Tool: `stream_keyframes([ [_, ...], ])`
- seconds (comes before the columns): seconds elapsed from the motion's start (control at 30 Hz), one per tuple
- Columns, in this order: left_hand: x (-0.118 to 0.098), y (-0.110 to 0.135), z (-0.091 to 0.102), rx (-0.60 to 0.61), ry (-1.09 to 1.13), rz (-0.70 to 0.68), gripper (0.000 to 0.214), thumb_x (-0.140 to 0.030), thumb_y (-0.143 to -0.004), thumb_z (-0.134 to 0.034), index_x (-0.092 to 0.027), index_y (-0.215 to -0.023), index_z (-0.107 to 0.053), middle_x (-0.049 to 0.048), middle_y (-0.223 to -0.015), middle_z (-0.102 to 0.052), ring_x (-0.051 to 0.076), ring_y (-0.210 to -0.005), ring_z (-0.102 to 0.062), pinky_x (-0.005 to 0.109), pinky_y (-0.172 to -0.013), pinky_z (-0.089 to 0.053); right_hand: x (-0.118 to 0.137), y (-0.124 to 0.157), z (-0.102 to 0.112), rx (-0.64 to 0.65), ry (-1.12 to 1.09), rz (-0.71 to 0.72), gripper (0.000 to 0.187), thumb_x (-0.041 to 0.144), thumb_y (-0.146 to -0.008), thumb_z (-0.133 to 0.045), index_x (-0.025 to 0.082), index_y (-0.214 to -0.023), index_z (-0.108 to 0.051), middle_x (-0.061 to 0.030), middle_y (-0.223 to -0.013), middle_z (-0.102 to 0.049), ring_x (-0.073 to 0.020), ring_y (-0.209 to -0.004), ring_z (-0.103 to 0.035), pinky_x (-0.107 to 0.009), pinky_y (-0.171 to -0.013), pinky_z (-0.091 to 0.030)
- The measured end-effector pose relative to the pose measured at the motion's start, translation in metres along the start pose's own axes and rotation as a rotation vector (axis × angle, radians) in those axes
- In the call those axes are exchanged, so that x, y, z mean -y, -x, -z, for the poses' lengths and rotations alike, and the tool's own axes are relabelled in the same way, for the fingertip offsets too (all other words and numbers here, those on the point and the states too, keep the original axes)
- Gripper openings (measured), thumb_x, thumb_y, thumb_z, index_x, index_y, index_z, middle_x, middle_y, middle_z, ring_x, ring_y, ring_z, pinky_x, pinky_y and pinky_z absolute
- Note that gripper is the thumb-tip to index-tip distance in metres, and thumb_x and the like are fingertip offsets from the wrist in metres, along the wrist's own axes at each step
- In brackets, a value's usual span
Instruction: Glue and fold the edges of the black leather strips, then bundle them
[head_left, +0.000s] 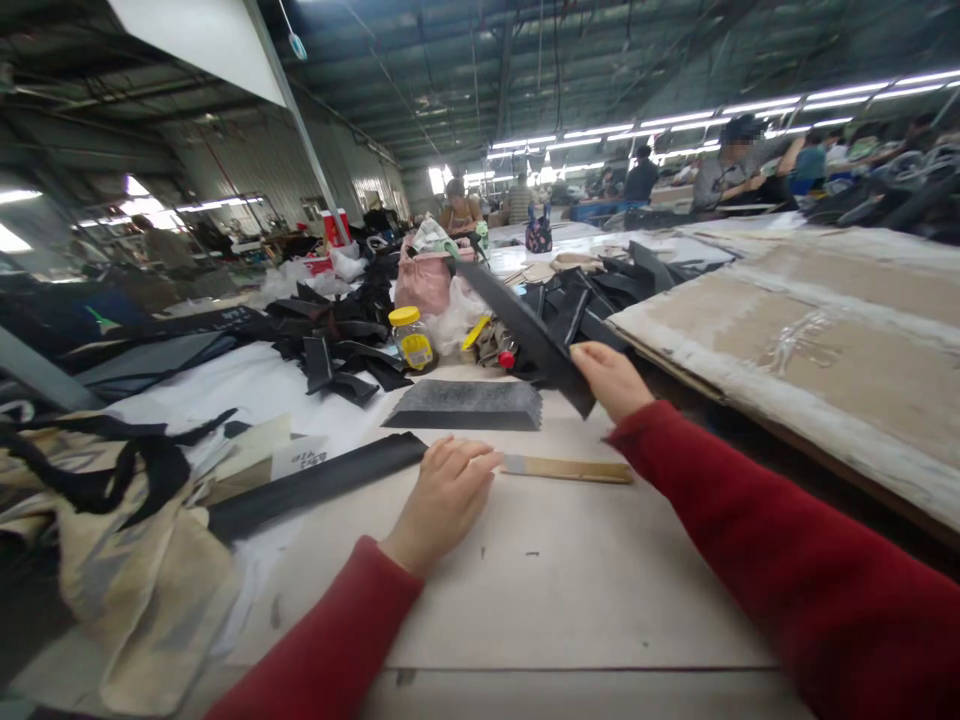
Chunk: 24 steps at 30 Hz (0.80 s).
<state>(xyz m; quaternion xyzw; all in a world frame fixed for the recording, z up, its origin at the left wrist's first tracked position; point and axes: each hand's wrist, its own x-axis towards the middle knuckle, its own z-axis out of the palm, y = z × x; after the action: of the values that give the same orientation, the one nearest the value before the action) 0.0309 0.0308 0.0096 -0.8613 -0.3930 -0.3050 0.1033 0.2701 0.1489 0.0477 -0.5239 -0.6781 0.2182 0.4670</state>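
My right hand (611,380) is closed on the near end of a long black strip (525,330) that rises away from me, tilted up over the table. My left hand (446,495) lies palm down on the pale table top (540,570), fingers together and flat, touching the end of a second black strip (315,488) and the blade end of a wooden-handled tool (570,468). A dark grey trapezoid piece (466,405) lies flat just beyond both hands. Both sleeves are red.
A pile of black cut pieces (337,345) lies at the back left, with a yellow-lidded jar (411,338) and a pink bag (424,280). Worn cardboard sheets (810,340) cover the right. Beige fabric (135,570) hangs at the near left. Other people work far behind.
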Motion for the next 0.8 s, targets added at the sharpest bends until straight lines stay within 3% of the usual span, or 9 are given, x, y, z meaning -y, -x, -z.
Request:
stream_keyframes([
  [0.07,0.007,0.002,-0.006,0.123,0.062,0.073,0.025,-0.015,-0.087,-0.043,-0.019,-0.108,-0.054,0.0065,-0.105,-0.058,0.019,-0.1,-0.051,0.038,-0.091,-0.039,-0.013,-0.026,0.004,-0.082,0.005,-0.008,0.036,0.037,-0.085,-0.03,0.016,-0.091,-0.058,-0.0067,-0.085,-0.062,-0.0201,-0.085,-0.056,-0.034,-0.077,-0.044],
  [0.13,0.011,0.003,-0.011,0.203,0.122,0.115,0.025,-0.015,-0.086,-0.043,-0.019,-0.108,-0.054,0.0073,-0.106,-0.057,0.019,-0.1,-0.051,0.036,-0.088,-0.042,-0.028,-0.029,0.003,-0.12,0.017,0.013,0.036,0.038,-0.082,-0.036,0.016,-0.101,-0.057,-0.0097,-0.098,-0.061,-0.0222,-0.097,-0.053,-0.038,-0.087,-0.041],
  [0.3,0.01,0.001,-0.015,0.299,0.188,0.093,0.023,-0.017,-0.088,-0.042,-0.019,-0.107,-0.055,0.0073,-0.105,-0.058,0.019,-0.098,-0.051,0.036,-0.087,-0.044,-0.055,0.014,-0.003,-0.07,0.055,0.091,0.033,0.034,-0.072,-0.051,0.016,-0.099,-0.061,-0.0122,-0.102,-0.059,-0.0246,-0.096,-0.054,-0.042,-0.09,-0.039],
  [0.47,0.007,-0.001,-0.019,0.3,0.158,0.014,0.023,-0.019,-0.089,-0.039,-0.02,-0.102,-0.058,0.0065,-0.102,-0.06,0.018,-0.095,-0.054,0.032,-0.084,-0.047,-0.04,0.043,0.015,-0.015,0.118,0.151,0.025,0.025,-0.079,-0.047,0.018,-0.097,-0.062,-0.0077,-0.095,-0.061,-0.0179,-0.088,-0.056,-0.035,-0.082,-0.044],
  [0.63,0.019,0.003,-0.036,0.18,0.064,-0.168,0.024,-0.03,-0.088,-0.041,-0.023,-0.102,-0.06,0.0051,-0.1,-0.062,0.02,-0.092,-0.058,0.032,-0.082,-0.049,-0.017,0.092,0.063,0.049,0.234,0.182,0.019,0.021,-0.081,-0.051,0.018,-0.096,-0.063,-0.005,-0.093,-0.063,-0.0134,-0.084,-0.057,-0.026,-0.077,-0.045],
  [0.8,0.021,-0.014,-0.064,0.101,0.059,-0.399,0.028,-0.034,-0.086,-0.042,-0.026,-0.106,-0.06,0.0037,-0.104,-0.063,0.021,-0.091,-0.06,0.032,-0.079,-0.05,-0.001,0.158,0.146,0.016,0.373,0.118,0.021,0.02,-0.084,-0.047,0.018,-0.097,-0.063,-0.0066,-0.092,-0.063,-0.0151,-0.086,-0.057,-0.028,-0.079,-0.044],
])
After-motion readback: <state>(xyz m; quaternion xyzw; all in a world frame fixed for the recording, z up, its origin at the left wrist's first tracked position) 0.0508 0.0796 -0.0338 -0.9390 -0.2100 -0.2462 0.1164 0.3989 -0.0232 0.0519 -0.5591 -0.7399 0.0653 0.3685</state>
